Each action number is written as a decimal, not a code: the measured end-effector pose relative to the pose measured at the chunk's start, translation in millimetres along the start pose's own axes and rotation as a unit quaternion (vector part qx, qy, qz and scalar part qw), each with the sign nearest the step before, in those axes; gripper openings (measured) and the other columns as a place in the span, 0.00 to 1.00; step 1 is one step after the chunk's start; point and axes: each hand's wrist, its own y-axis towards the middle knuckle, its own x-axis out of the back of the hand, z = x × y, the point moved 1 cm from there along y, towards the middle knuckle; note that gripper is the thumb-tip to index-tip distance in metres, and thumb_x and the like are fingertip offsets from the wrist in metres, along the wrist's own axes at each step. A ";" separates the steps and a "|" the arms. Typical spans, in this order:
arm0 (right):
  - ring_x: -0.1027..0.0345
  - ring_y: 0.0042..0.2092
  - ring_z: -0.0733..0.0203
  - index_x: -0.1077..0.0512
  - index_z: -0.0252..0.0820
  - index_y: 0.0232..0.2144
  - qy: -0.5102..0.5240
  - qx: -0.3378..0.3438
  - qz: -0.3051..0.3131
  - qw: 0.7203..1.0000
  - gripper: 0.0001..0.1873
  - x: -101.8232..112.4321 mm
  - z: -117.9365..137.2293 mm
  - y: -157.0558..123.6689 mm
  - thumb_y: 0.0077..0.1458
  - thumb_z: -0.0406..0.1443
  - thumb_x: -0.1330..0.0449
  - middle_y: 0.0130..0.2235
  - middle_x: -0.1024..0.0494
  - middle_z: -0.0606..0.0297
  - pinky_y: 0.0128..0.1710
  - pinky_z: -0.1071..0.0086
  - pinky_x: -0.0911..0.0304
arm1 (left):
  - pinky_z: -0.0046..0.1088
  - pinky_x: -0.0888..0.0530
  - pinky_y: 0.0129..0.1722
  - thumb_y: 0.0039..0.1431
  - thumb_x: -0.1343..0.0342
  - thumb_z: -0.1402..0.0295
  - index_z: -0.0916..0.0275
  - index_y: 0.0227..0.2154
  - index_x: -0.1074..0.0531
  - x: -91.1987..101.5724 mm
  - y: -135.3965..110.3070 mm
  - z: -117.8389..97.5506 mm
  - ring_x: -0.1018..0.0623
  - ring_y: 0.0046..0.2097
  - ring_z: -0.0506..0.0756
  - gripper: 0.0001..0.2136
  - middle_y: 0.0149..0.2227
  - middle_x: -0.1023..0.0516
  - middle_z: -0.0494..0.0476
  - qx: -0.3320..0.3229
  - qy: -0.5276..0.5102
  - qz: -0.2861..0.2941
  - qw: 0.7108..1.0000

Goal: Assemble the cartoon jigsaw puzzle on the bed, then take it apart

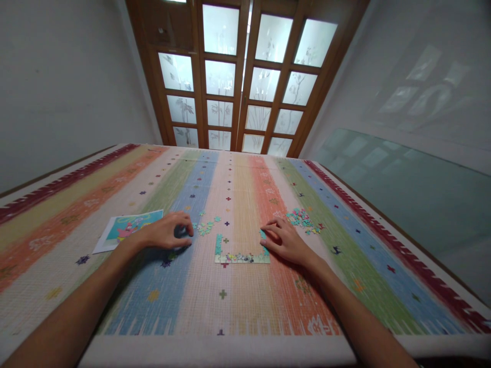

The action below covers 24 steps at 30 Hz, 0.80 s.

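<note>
A partly joined jigsaw puzzle [242,258] lies flat in front of me, with a bottom row and two side columns forming a U. My right hand [283,240] is at its right column, thumb and forefinger closed about a small teal puzzle piece [263,234]; the hand partly covers that column. To the left, my left hand [172,231] hovers low over the cloth with fingers curled and thumb apart, holding nothing visible. Several loose puzzle pieces [207,227] lie just right of its fingertips. Behind the left wrist is a cartoon picture sheet [132,225], partly hidden by the forearm.
A heap of loose puzzle pieces [301,218] sits beyond my right hand, some pieces spreading right. The striped tablecloth [245,296] covers the table up to its near edge. Wooden doors with frosted panes [220,79] stand behind; a glass panel [402,174] runs along the right.
</note>
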 end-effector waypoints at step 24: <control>0.29 0.50 0.47 0.23 0.45 0.48 0.000 -0.004 0.009 1.000 0.14 2.1 2.5 0.5 0.62 0.42 0.37 0.48 0.25 0.54 0.54 0.49 0.36 | 0.32 0.30 0.39 0.58 0.46 0.58 0.61 0.38 0.23 8.5 -2.1 5.1 0.25 0.37 0.57 0.14 0.36 0.22 0.57 0.048 -0.041 -0.008 0.998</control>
